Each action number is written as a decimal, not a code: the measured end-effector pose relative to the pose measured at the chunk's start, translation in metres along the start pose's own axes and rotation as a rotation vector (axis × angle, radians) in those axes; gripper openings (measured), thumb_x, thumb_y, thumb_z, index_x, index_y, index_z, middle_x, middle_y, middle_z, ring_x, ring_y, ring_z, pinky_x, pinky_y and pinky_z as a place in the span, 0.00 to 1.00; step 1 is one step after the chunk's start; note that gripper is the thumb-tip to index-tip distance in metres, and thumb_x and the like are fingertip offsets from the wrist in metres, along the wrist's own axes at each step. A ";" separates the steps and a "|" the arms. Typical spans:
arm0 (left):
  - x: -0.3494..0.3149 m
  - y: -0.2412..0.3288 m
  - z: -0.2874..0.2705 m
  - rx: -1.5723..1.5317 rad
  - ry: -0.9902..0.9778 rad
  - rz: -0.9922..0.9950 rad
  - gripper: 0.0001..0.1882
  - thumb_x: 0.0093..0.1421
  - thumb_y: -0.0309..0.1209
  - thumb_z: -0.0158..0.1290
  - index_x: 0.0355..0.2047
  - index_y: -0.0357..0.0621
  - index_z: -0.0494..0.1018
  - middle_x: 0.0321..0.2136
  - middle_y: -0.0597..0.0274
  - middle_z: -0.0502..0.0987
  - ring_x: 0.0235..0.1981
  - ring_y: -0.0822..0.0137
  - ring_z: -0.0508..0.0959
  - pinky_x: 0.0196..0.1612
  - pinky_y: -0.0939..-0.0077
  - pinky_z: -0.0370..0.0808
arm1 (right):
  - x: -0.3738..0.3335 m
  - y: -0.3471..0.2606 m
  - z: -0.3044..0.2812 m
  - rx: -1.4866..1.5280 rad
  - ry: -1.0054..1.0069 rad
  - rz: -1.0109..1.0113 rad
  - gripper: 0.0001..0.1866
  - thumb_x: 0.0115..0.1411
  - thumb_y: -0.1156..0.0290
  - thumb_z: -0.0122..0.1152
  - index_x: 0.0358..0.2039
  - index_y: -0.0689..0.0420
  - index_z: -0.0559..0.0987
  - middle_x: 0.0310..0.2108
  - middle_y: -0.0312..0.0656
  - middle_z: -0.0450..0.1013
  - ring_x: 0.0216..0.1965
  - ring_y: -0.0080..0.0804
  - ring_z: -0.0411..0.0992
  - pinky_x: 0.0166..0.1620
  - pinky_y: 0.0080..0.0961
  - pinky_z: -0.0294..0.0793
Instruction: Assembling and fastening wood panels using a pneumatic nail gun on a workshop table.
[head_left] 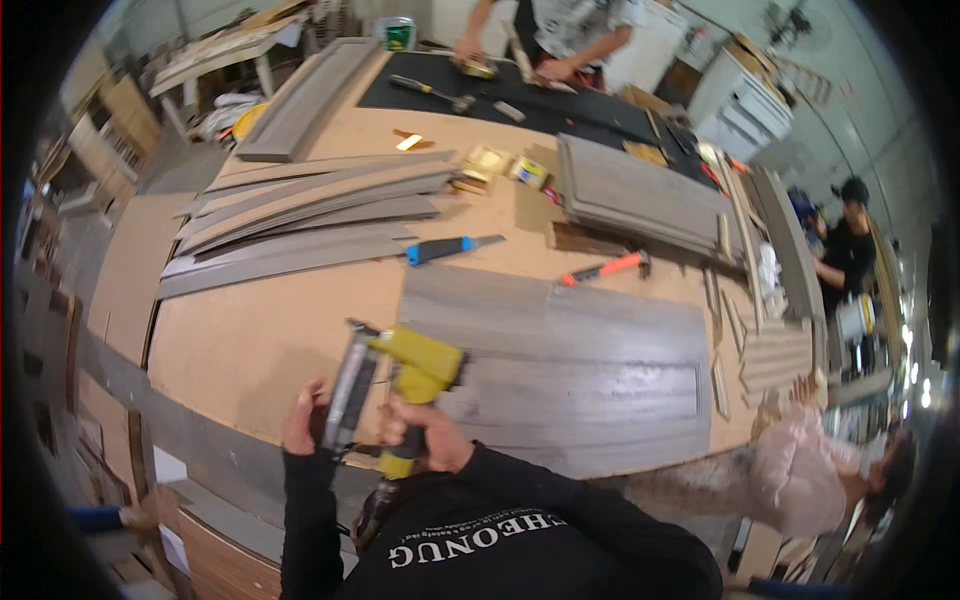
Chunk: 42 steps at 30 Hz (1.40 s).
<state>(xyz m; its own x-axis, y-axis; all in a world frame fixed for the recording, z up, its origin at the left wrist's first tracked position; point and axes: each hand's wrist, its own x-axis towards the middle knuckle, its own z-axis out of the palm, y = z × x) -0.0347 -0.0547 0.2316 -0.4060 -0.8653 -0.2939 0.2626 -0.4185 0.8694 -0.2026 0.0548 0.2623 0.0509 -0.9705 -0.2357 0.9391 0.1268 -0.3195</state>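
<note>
My right hand (435, 432) is wrapped around the handle of a yellow-green nail gun (428, 362), which has a long dark magazine (350, 385) on its left side. Just left of that magazine, my left hand (301, 420) is raised with its fingers stretched upward; whether it touches the magazine is hard to make out. Below and right of the nail gun, a grey wood-look cabinet panel (570, 365) lies flat on the tan worktable (240, 350).
Beyond the panel lie a blue-handled saw (440, 250) and an orange-handled hammer (605, 268). Grey strips (320, 210) are piled left, stacked panels (650, 195) right. Across the table a co-worker's hands (560, 70) work over a black mat (600, 112). Another person (800, 465) stands close on the right.
</note>
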 end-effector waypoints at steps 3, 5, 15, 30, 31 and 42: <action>-0.018 0.004 -0.045 0.137 -0.015 0.051 0.25 0.62 0.45 0.40 0.48 0.34 0.65 0.32 0.55 0.74 0.29 0.69 0.74 0.33 0.77 0.71 | 0.006 0.015 0.015 -0.263 -0.246 0.072 0.26 0.52 0.71 0.56 0.51 0.58 0.58 0.39 0.41 0.67 0.44 0.28 0.67 0.47 0.25 0.66; -0.041 0.022 -0.045 0.514 0.010 0.201 0.27 0.61 0.47 0.42 0.47 0.33 0.64 0.34 0.52 0.74 0.32 0.67 0.74 0.37 0.75 0.70 | 0.020 0.032 0.028 -0.531 -0.388 0.009 0.33 0.53 0.69 0.55 0.55 0.60 0.50 0.44 0.44 0.64 0.49 0.30 0.64 0.51 0.27 0.63; -0.091 0.067 -0.015 0.670 0.059 0.312 0.26 0.51 0.32 0.57 0.47 0.34 0.63 0.41 0.56 0.70 0.41 0.66 0.70 0.45 0.72 0.67 | 0.020 0.078 0.061 -1.355 -0.442 -0.435 0.25 0.51 0.74 0.55 0.49 0.64 0.60 0.45 0.52 0.59 0.44 0.52 0.63 0.49 0.35 0.65; -0.033 0.092 -0.028 0.984 -0.098 0.201 0.06 0.46 0.22 0.53 0.27 0.35 0.71 0.15 0.66 0.71 0.15 0.76 0.70 0.19 0.81 0.68 | 0.055 -0.059 -0.078 -2.131 0.795 -0.623 0.46 0.41 0.42 0.60 0.52 0.64 0.61 0.51 0.50 0.60 0.56 0.45 0.54 0.59 0.55 0.42; -0.025 0.092 -0.025 1.000 -0.107 0.170 0.07 0.46 0.22 0.52 0.28 0.35 0.71 0.15 0.66 0.71 0.15 0.76 0.70 0.19 0.81 0.68 | 0.060 -0.058 -0.078 -2.168 0.845 -0.579 0.49 0.39 0.40 0.61 0.52 0.65 0.60 0.51 0.49 0.58 0.57 0.44 0.52 0.60 0.55 0.39; 0.069 0.091 0.044 1.264 -0.375 0.138 0.13 0.44 0.30 0.59 0.29 0.35 0.74 0.23 0.54 0.77 0.26 0.63 0.78 0.30 0.73 0.74 | 0.072 -0.047 -0.078 -2.060 0.859 -0.635 0.44 0.35 0.44 0.64 0.47 0.62 0.64 0.44 0.46 0.62 0.51 0.42 0.57 0.59 0.53 0.41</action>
<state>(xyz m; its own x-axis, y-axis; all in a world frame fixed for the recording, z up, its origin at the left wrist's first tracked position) -0.0776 -0.1404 0.3078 -0.7114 -0.6660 -0.2244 -0.5864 0.3864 0.7120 -0.2691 -0.0053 0.1888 -0.6271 -0.7487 0.2150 -0.7206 0.4527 -0.5252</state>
